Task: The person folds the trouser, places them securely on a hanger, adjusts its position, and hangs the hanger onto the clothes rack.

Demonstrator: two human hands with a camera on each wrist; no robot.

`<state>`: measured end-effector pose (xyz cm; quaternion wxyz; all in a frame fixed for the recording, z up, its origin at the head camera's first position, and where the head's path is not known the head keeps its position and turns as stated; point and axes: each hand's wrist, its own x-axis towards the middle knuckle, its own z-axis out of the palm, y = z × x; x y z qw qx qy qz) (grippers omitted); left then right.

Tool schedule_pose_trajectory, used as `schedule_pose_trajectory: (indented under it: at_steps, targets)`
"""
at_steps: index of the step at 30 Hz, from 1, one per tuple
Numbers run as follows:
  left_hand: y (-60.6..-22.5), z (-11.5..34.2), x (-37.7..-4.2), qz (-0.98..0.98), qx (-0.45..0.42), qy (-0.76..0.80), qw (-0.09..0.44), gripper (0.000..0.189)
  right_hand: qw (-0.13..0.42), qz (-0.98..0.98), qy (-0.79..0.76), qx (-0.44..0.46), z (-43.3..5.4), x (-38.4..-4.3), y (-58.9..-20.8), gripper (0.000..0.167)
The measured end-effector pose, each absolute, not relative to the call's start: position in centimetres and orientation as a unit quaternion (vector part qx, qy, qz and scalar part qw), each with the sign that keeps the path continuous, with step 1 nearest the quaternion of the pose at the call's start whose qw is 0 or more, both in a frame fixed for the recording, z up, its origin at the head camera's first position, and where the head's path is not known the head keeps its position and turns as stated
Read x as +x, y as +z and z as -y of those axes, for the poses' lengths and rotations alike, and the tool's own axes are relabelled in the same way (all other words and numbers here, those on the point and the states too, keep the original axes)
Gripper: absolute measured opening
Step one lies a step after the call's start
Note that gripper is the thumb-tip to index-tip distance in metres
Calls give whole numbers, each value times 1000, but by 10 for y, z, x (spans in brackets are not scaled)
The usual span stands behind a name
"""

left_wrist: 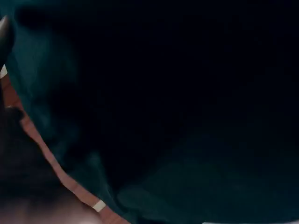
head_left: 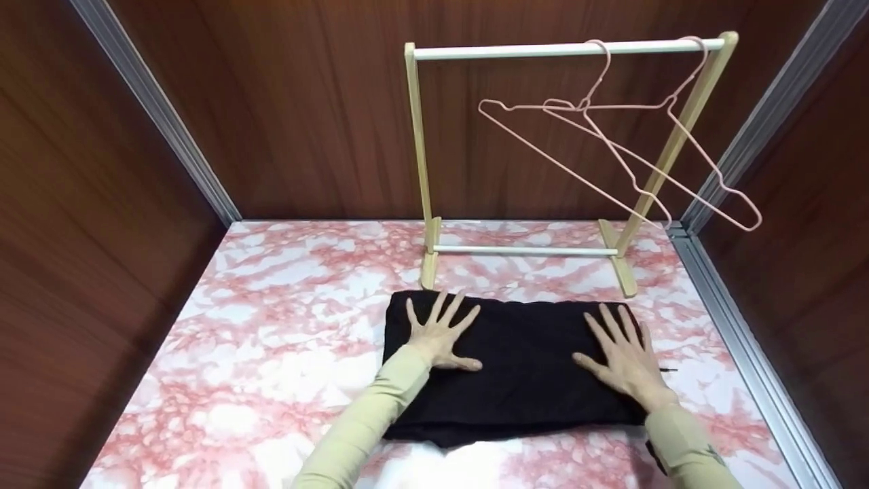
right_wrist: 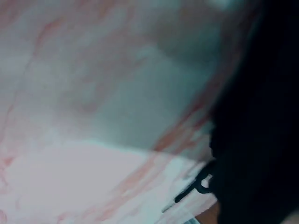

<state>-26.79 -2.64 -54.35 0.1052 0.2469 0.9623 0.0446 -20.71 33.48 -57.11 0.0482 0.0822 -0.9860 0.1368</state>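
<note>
A black folded cloth garment [head_left: 526,367] lies flat on the table, wider than it is deep. My left hand [head_left: 438,337] rests on its left part with straight, spread fingers. On the right part, my right hand [head_left: 626,360] lies palm down, its fingers also spread. A thin dark cord end [head_left: 669,369] pokes out past the garment's right edge; the right wrist view shows this dark cord [right_wrist: 189,189] with a small loop beside the black cloth [right_wrist: 261,126]. Dark fabric [left_wrist: 187,116] fills most of the left wrist view. Which garment it is, I cannot tell.
Behind the garment stands a small wooden rack [head_left: 419,136] with a white top bar [head_left: 502,51]. Two pink hangers hang at its right end, the left one [head_left: 570,170] overlapping the right one [head_left: 713,166]. The red-and-white marbled table [head_left: 271,326] is bounded by brown panels [head_left: 305,122].
</note>
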Motion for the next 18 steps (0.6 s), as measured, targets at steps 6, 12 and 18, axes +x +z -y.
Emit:
schedule_pose_trajectory:
  at_steps: [6,12,18]
  targets:
    - [-559,22,-274,-968,188,47,158,126,-4,991,128,30,-335,-209,-583,102]
    - [-558,21,-281,-968,167,41,181,135,10,990,139,3,-336,-209,-594,108]
    - [-570,20,-284,-969,167,24,181,143,29,991,129,-5,-334,-207,-601,107]
